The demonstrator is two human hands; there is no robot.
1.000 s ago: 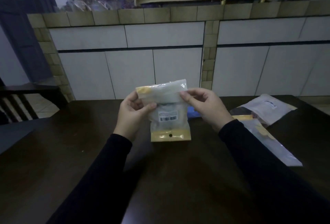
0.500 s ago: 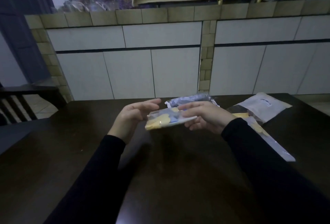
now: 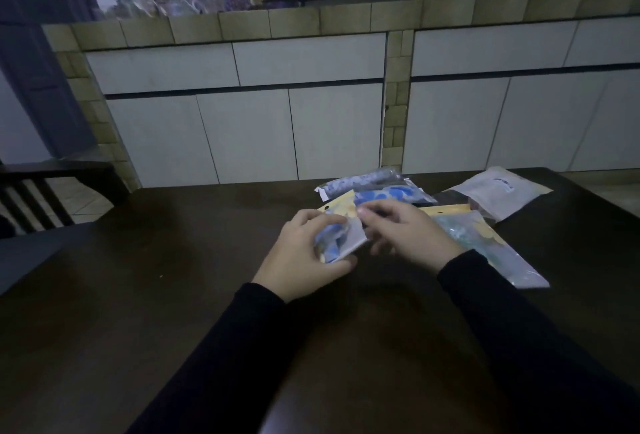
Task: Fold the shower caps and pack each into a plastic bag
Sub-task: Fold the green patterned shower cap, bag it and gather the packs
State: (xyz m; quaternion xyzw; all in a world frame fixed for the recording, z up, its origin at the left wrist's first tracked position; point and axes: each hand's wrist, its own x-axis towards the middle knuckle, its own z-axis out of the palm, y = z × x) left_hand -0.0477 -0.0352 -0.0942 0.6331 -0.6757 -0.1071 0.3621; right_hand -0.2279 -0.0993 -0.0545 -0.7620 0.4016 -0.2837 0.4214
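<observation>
A packed plastic bag [image 3: 341, 232] with a yellow header strip and a blue-and-white shower cap inside lies low over the dark table [image 3: 173, 295]. My left hand [image 3: 304, 257] grips its near end, fingers curled round the bundle. My right hand [image 3: 405, 236] pinches the bag's far yellow edge with thumb and forefinger. Behind my hands lie two more packed bags, one grey-patterned [image 3: 363, 182] and one with blue dots [image 3: 391, 196].
To the right on the table lie a long clear bag with a yellow strip [image 3: 495, 250] and a whitish packet [image 3: 498, 194]. A dark chair [image 3: 41, 191] stands at the left. A tiled low wall [image 3: 311, 104] runs behind the table.
The bag was held upright in front of me a second ago. Both hands have lowered and laid it nearly flat just above the table, and my left hand now grips its near end.
</observation>
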